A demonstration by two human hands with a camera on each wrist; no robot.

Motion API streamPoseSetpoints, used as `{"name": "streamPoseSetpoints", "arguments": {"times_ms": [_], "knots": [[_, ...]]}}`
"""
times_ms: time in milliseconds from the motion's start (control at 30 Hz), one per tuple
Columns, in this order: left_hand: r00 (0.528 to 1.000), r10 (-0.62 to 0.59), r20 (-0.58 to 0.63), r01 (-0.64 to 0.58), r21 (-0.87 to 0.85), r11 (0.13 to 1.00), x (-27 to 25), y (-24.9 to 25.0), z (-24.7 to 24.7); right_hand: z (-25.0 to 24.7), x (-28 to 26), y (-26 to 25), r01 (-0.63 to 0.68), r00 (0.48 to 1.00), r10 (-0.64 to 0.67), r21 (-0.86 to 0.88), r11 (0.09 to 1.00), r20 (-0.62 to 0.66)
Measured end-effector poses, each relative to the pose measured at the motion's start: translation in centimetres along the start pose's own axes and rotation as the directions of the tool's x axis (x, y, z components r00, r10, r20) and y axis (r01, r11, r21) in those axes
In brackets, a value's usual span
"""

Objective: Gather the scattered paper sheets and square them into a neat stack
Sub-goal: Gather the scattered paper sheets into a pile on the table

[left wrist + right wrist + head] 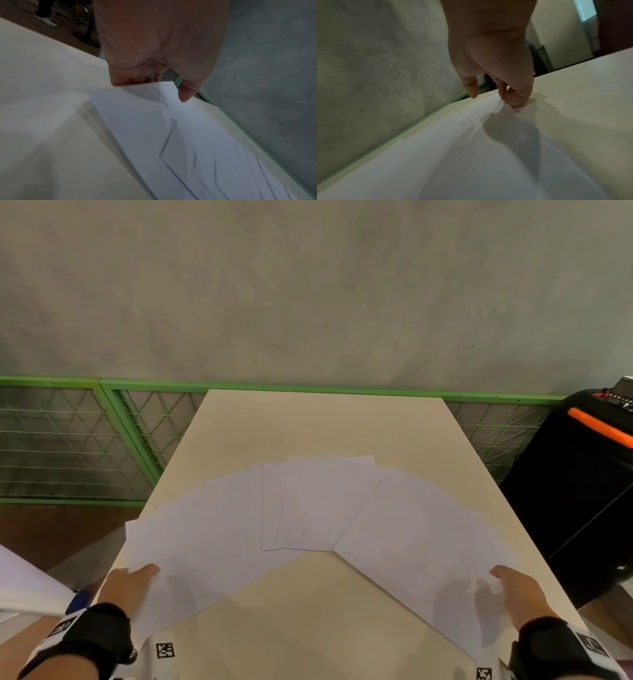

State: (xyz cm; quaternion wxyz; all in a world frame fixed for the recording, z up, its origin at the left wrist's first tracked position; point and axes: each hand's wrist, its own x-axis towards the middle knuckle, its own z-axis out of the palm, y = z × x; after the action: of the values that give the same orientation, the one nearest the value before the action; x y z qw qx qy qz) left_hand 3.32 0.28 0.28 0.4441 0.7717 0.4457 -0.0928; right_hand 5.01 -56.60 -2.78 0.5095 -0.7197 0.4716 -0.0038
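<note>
Several white paper sheets [318, 508] lie fanned in an arc across the beige table [318, 422]. My left hand [133, 580] is at the fan's left end. In the left wrist view this hand [154, 75] has its fingers curled under the raised edge of the outer paper sheets [171, 135], with the thumb over the top. My right hand [513, 587] is at the fan's right end. In the right wrist view this hand [491, 97] has its fingertips [513, 102] against the edge of the paper [453, 148], which bulges up there. The thumb is clear of it.
A black case with an orange handle [582, 474] stands right of the table. A green mesh fence [68, 440] runs behind and to the left. Square printed markers [165, 650] sit near the table's front edge. Another white surface [20, 583] shows at far left.
</note>
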Motion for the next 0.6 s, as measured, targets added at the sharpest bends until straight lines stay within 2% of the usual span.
{"name": "streamPoseSetpoints", "arguments": {"times_ms": [67, 200, 267, 367, 500, 600], "knots": [[0.999, 0.003, -0.042, -0.004, -0.010, 1.000, -0.1, 0.1, 0.4, 0.6, -0.3, -0.6, -0.002, 1.000, 0.002, 0.008, 1.000, 0.016], [0.993, -0.030, -0.117, 0.050, 0.178, 0.983, -0.7, 0.9, 1.0, 1.5, -0.5, -1.5, -0.016, 1.000, 0.016, 0.010, 1.000, 0.003], [0.991, -0.041, -0.129, 0.068, 0.205, 0.976, -0.9, 1.4, 1.2, 1.8, -0.6, -1.9, -0.020, 1.000, 0.020, 0.006, 1.000, -0.003], [0.991, -0.032, -0.132, 0.054, 0.166, 0.985, -0.5, 1.7, 1.2, 2.2, -0.7, -2.2, -0.043, 0.998, 0.038, -0.083, 0.996, -0.056], [0.997, -0.028, -0.069, 0.027, -0.013, 1.000, 1.1, 1.5, 1.2, 2.6, -0.6, -3.0, 0.009, 0.998, -0.005, -0.060, 0.998, 0.070], [0.998, -0.055, -0.010, 0.053, -0.125, 0.991, 1.9, 1.2, 1.4, 2.9, -0.3, -3.5, 0.000, 1.000, 0.002, -0.090, 0.996, 0.026]]}}
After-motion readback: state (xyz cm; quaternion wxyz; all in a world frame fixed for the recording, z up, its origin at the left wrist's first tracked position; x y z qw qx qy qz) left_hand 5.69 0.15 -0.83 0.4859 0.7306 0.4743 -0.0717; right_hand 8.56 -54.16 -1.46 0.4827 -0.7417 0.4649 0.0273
